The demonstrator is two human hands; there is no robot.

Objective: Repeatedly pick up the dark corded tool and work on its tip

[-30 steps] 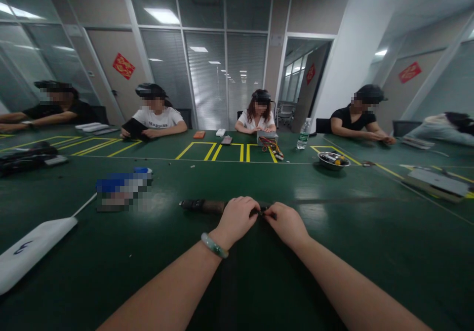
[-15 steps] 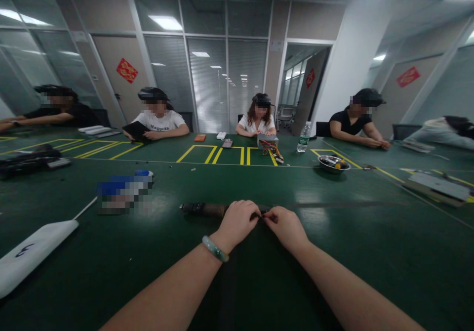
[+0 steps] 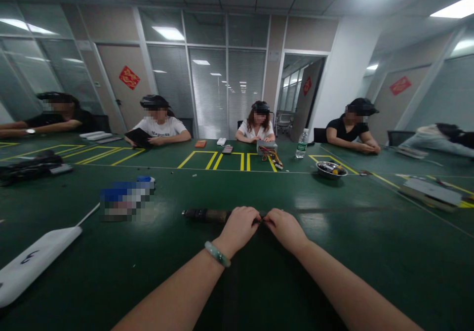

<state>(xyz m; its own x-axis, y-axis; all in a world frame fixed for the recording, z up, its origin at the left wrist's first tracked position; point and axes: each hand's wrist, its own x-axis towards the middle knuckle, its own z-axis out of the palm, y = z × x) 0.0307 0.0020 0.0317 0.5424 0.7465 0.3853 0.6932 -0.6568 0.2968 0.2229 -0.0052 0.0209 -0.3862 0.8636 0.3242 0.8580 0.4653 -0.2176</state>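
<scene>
A dark, tube-shaped tool (image 3: 207,216) with a small metallic tip at its left end lies crosswise on the green table. My left hand (image 3: 240,227), below a jade-coloured bangle (image 3: 217,254), is closed over the tool's right part and covers it. Close beside it, my right hand (image 3: 284,229) is closed in a pinch, fingertips almost meeting those of the left. Between the fingertips something small and dark shows, too small to name. The tool's right end is mostly hidden behind the hands.
At left lie a white power strip (image 3: 40,262) and a pixelated blue-and-white packet (image 3: 128,197). A metal bowl (image 3: 331,176) of small items, a water bottle (image 3: 301,144) and a metal box with coloured wires (image 3: 267,148) stand farther back. Several people sit across the table.
The view has tilted up slightly, so the scene sits lower. Both hands stay together at the tool, with only a slight shift of the fingers.
</scene>
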